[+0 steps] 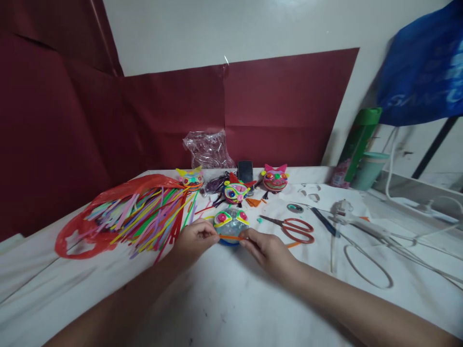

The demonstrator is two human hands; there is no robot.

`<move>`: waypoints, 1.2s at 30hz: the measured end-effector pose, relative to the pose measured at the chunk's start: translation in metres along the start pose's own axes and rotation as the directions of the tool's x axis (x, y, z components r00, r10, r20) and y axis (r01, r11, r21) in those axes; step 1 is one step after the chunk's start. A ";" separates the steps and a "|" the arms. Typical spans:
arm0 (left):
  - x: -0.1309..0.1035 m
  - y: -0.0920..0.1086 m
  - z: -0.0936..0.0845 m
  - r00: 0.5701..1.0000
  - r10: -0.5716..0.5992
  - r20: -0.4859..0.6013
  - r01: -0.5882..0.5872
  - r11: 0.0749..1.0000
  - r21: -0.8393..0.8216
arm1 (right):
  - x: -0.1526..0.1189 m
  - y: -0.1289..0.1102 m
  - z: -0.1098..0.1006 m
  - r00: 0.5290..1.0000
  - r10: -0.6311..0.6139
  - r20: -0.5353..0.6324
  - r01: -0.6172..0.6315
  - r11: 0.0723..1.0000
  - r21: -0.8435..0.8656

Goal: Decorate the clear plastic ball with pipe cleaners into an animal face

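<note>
An orange strip [230, 237] is stretched between my two hands. My left hand [197, 237] pinches its left end, and my right hand [261, 245] pinches the right end. Just behind the strip sits a grey rounded craft head [231, 222] with pink eyes edged in yellow and green, and a blue lower rim. The strip passes in front of its lower part; whether they touch I cannot tell.
Colourful strips [144, 217] spill from a red plastic bag [68, 238] at left. Decorated heads [275, 178] stand behind. Red-handled scissors [298, 230], dark-handled pliers [325, 221] and a glue gun with cable [369, 226] lie right, near a green cup [369, 169].
</note>
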State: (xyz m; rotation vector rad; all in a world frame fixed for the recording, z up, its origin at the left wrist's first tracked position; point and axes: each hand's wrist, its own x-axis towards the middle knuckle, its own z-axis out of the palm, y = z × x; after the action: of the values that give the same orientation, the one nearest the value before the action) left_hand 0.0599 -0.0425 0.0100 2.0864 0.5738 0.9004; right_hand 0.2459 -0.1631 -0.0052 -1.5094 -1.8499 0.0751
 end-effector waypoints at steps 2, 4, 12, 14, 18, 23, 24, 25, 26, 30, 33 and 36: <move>0.012 -0.016 0.004 0.994 -0.053 -0.092 0.043 0.993 -0.114 | 0.004 0.005 0.001 1.000 0.013 -0.028 -0.012 0.999 0.036; 0.019 -0.027 0.007 0.987 -0.118 -0.110 0.092 0.973 -0.212 | 0.007 0.008 0.002 0.998 -0.008 -0.070 0.011 0.999 0.033; 0.031 -0.039 0.018 0.982 -0.142 0.126 0.188 0.819 -0.541 | 0.012 0.015 -0.004 0.994 -0.078 -0.080 0.077 0.997 -0.019; 0.032 -0.043 0.024 0.987 -0.129 0.092 0.158 0.831 -0.533 | 0.012 0.016 -0.007 0.994 -0.087 -0.065 0.084 0.995 -0.055; 0.029 -0.048 0.036 0.992 -0.126 0.027 0.123 0.861 -0.493 | 0.013 0.018 -0.010 0.993 -0.109 -0.053 0.098 0.979 -0.178; 0.021 -0.041 0.044 0.987 -0.161 -0.011 0.138 0.875 -0.464 | 0.012 0.020 -0.007 0.991 -0.127 -0.039 0.109 0.945 -0.309; 0.020 -0.039 0.044 0.985 -0.175 -0.006 0.151 0.869 -0.471 | 0.012 0.020 -0.006 0.993 -0.116 -0.036 0.099 0.944 -0.315; 0.019 -0.038 0.044 0.983 -0.184 0.005 0.164 0.862 -0.479 | 0.012 0.021 -0.006 0.994 -0.104 -0.035 0.088 0.944 -0.317; 0.018 -0.037 0.044 0.982 -0.188 0.013 0.170 0.856 -0.488 | 0.012 0.022 -0.006 0.995 -0.095 -0.037 0.079 0.946 -0.315; 0.015 -0.037 0.042 0.987 -0.160 0.014 0.143 0.837 -0.528 | 0.012 0.025 -0.006 0.995 -0.091 -0.039 0.076 0.957 -0.281; 0.015 -0.040 0.042 0.988 -0.152 0.016 0.135 0.818 -0.559 | 0.013 0.025 -0.007 0.994 -0.100 -0.040 0.087 0.965 -0.247; 0.015 -0.043 0.043 0.987 -0.161 -0.003 0.128 0.798 -0.588 | 0.014 0.024 -0.008 0.994 -0.095 -0.049 0.084 0.978 -0.192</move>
State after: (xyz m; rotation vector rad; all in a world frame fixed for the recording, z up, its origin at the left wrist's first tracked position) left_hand 0.0983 -0.0275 -0.0379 1.4387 0.4046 0.9055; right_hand 0.2695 -0.1470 -0.0037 -1.5355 -1.9195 -0.1905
